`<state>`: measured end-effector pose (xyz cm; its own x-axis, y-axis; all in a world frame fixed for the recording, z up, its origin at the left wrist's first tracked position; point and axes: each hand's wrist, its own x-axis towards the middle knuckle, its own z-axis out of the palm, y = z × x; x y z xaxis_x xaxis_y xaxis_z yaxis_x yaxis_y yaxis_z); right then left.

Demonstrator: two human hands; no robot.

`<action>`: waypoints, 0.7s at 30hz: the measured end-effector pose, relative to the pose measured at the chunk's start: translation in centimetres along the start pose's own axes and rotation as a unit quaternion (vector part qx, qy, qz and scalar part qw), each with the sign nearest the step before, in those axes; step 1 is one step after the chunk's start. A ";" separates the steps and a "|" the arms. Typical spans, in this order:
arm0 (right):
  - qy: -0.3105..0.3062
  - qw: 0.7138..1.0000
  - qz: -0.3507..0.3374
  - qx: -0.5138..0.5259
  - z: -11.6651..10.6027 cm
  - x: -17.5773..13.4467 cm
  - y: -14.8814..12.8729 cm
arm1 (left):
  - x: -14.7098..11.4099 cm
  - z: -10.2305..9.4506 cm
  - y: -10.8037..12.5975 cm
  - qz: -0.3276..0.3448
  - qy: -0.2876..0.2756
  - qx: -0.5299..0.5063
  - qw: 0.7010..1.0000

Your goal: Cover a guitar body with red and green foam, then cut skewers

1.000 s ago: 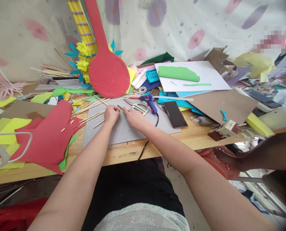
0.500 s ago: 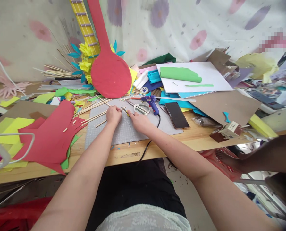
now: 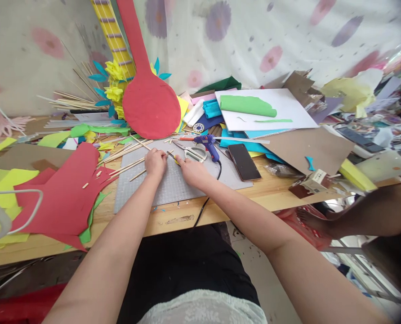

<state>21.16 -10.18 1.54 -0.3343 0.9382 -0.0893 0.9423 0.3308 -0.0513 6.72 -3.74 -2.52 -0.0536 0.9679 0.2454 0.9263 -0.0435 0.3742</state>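
Note:
My left hand (image 3: 155, 163) is closed over the grey cutting mat (image 3: 167, 191), its fingers pinching a thin wooden stick (image 3: 128, 167) that sticks out to the left. In my right hand (image 3: 193, 172) is a craft knife (image 3: 171, 156) with a bit of yellow on it. Its blade points toward the left fingertips, close to the stick's end; whether they touch is too small to tell. Scissors (image 3: 196, 154) with pale handles lie just beyond the right hand. Beside them rests a blue glue gun (image 3: 210, 143), its black cord running off the table's front edge.
A phone (image 3: 244, 162) lies right of the mat. Red paper (image 3: 64, 193) covers the left side. Behind stands a red banjo-shaped cutout (image 3: 151, 108). Green crepe paper (image 3: 247, 105) lies on a white board (image 3: 301, 112). Another person's leg (image 3: 365, 213) is at the right.
The whole view has shifted slightly, so things appear a little farther left. Both hands keep their grips and stay at nearly the same spot on the mat.

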 end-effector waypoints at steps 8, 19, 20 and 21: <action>-0.001 1.000 0.004 0.010 -0.5 0.3 -0.3 | 0.2 0.3 -0.1 0.015 0.009 -0.014 1.000; 0.029 1.000 -0.003 -0.004 -0.1 1.1 -0.7 | 0.5 0.4 -0.2 -0.003 0.000 -0.039 0.999; 0.029 1.000 -0.002 -0.006 -0.1 1.2 -0.7 | 0.5 0.4 -0.2 -0.004 -0.001 -0.039 0.999; 0.028 1.000 -0.002 -0.007 -0.1 1.3 -0.7 | 0.5 0.3 -0.2 -0.005 -0.002 -0.041 0.999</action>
<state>20.02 -9.17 1.60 -0.3363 0.9412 -0.0324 0.9414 0.3350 -0.0376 6.64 -3.18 -2.79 -0.0617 0.9694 0.2378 0.8923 -0.0532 0.4482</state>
